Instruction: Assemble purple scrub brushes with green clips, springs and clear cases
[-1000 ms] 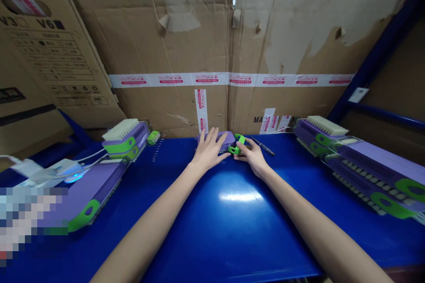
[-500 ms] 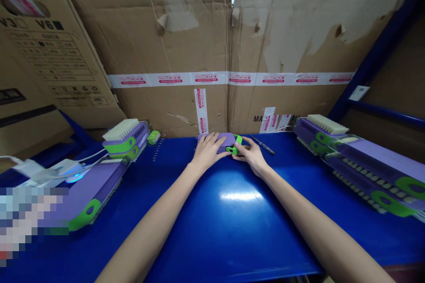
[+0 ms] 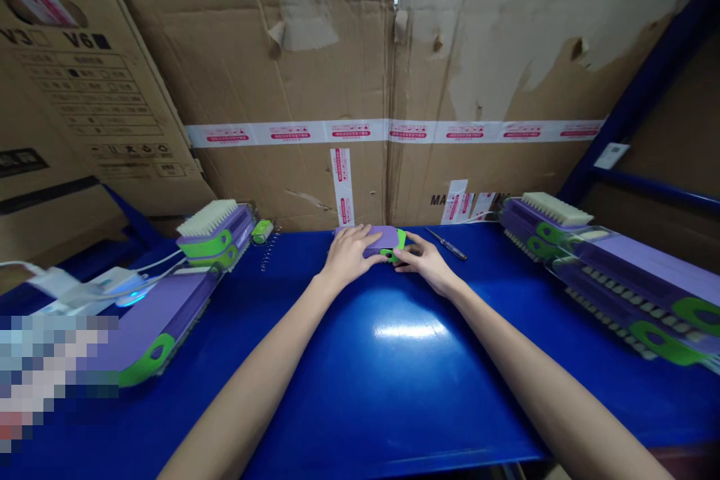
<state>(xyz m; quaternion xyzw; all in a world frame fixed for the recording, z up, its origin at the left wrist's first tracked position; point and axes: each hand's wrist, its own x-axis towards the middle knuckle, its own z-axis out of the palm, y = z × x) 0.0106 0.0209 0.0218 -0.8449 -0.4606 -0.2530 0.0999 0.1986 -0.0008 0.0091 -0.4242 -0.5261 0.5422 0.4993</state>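
A purple case [image 3: 381, 239] with a green end piece [image 3: 400, 239] lies near the back of the blue table; its colours match the brushes at the sides, but its underside is hidden. Draped over the case from the left, my left hand [image 3: 349, 251] grips it with fingers on top and thumb along the near edge. My right hand [image 3: 426, 261] is closed on the green end piece, fingertips pressing its right side and near corner. The end piece sits against the purple body. Just right of my right hand lies a screwdriver [image 3: 447, 244].
Brushes with pale bristles [image 3: 207, 218] stand at left, beside a small green part [image 3: 262, 231] and a coil spring [image 3: 270, 251]. A power strip [image 3: 95, 296] with cables lies farther left. More purple brushes [image 3: 635, 255] are stacked at right. Cardboard [image 3: 281, 90] walls the back.
The green end piece has moved left against the purple body, and the dark gap between them has closed. My right fingers have shifted slightly along it. My left hand stays on the case.
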